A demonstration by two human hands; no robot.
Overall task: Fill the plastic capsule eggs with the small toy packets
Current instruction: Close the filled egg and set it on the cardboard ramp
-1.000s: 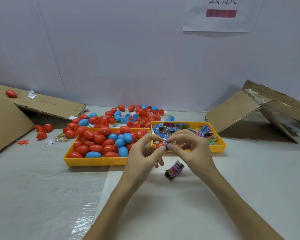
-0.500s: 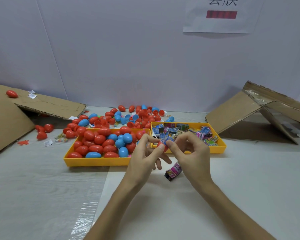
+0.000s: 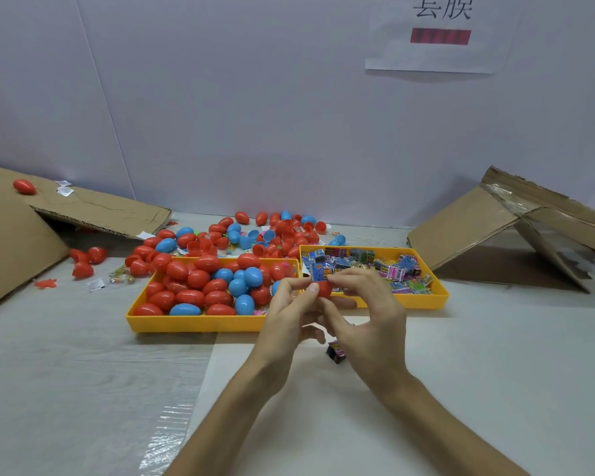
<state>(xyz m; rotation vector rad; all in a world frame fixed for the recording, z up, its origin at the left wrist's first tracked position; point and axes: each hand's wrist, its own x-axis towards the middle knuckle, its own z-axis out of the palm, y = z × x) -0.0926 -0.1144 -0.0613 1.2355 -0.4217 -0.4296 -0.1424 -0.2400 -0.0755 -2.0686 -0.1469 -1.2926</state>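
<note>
Wall sign (image 3: 433,36) "套膜", L hand (image 3: 285,317) + R hand (image 3: 371,321) fingers (image 3: 304,293) pinching red egg (image 3: 324,288)

The left hand (image 3: 289,317) and right hand (image 3: 368,324) meet just on the near side of two yellow trays. The left hand pinches a red capsule egg (image 3: 323,289), and the right hand pinches a blue toy packet (image 3: 318,271) sticking out of its top. The left tray (image 3: 193,323) holds red and blue eggs and the right tray (image 3: 426,299) holds packets. A spare packet (image 3: 336,352) lies on the table under the hands.
</note>
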